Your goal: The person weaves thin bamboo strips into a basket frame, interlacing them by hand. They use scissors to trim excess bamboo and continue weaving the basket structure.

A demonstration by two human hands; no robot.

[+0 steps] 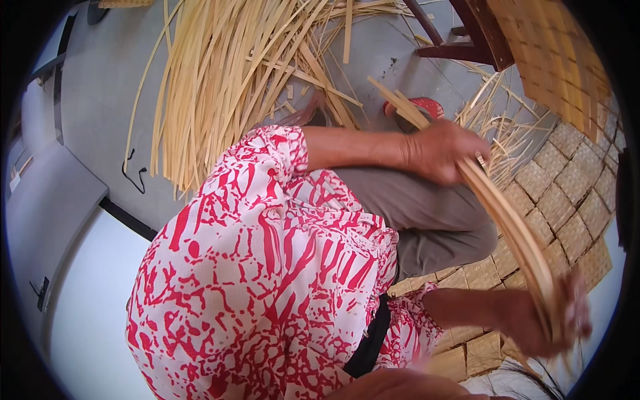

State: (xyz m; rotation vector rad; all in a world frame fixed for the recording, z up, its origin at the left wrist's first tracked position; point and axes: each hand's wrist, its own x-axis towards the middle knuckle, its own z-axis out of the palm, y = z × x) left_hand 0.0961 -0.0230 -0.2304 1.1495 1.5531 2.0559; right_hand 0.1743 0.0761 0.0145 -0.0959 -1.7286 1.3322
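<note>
A bent bundle of flat, pale strips, apparently split bamboo [515, 225], runs between my two hands. My left hand [445, 150], in the upper part of the view, is closed around it, and the ends stick out past the wrist towards the upper left. Farther down at the right, my right hand [545, 320] holds the other part of the bundle; it is blurred, and its exact finger positions are unclear. The bundle bows over a mat of woven squares [557, 200], beside a bent knee in grey-brown trousers [450, 215].
A large heap of long strips [220, 90] lies on the grey floor at the upper left. Thin offcuts [495, 120] lie near a foot in a red sandal [427, 106]. A dark wooden frame [480, 40] and a woven panel [555, 60] stand at the upper right.
</note>
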